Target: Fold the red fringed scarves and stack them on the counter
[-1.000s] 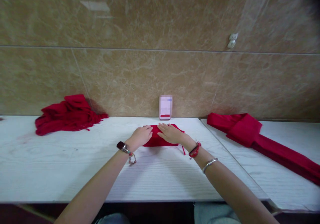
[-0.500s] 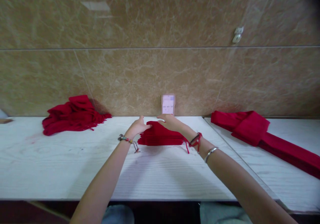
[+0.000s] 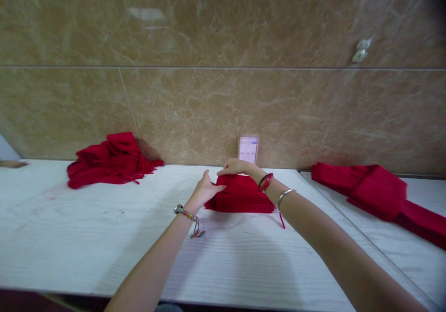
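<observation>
A folded red cloth (image 3: pixel 247 196) lies flat on the white table (image 3: pixel 87 237), in front of the wall. My left hand (image 3: pixel 208 189) is at its left end, thumb lying over the cloth's upper left part and fingers apart from the thumb. My right hand (image 3: pixel 237 167) reaches across the cloth's back edge, with its fingertips bent down at the back left corner. The right wrist and forearm cover the cloth's back right part. A thin red strand hangs from the cloth's right end.
A crumpled red fringed cloth (image 3: pixel 108 161) lies on the left. On the right is a long folded red cloth (image 3: pixel 376 193). A phone (image 3: pixel 248 149) showing a timer leans on the marble wall (image 3: pixel 195 112) behind my hands. A small white object (image 3: pixel 361 50) is on the wall.
The whole view has shifted. My right hand has moved left along the cloth's back edge, closer to my left hand. My left thumb now reaches over the cloth.
</observation>
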Demonstrator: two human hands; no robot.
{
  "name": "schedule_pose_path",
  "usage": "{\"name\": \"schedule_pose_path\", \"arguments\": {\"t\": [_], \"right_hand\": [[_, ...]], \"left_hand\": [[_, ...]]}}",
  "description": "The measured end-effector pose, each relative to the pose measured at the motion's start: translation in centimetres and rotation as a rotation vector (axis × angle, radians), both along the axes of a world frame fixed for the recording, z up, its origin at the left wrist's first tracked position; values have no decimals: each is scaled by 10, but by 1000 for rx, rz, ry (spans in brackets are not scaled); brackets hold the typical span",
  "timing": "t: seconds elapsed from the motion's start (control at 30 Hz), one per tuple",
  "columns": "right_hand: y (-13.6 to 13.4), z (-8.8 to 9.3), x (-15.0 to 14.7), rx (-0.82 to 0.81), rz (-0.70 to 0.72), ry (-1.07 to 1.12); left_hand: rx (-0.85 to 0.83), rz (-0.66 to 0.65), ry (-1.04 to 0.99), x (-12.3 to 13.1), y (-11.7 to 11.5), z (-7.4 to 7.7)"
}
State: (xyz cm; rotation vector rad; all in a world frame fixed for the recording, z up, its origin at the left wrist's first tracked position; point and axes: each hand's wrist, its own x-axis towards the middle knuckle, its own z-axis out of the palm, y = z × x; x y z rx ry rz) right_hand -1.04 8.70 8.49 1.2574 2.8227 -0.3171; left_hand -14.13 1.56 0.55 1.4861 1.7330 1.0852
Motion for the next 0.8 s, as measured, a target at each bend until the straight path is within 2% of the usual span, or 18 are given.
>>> {"name": "schedule_pose_path", "arguments": {"t": [0.17, 0.4, 0.57, 0.8], "right_hand": [[3, 2, 2, -191, -12, 56], [5, 2, 1, -216, -91, 72], [5, -3, 2, -295, -140, 199], [11, -17, 3, -289, -61, 249]], "left_hand": [[-20, 1, 13, 2, 0, -1], [-11, 18, 112, 3, 0, -3], [-12, -10, 119, 4, -3, -2], [-25, -34, 91, 7, -5, -1]]}}
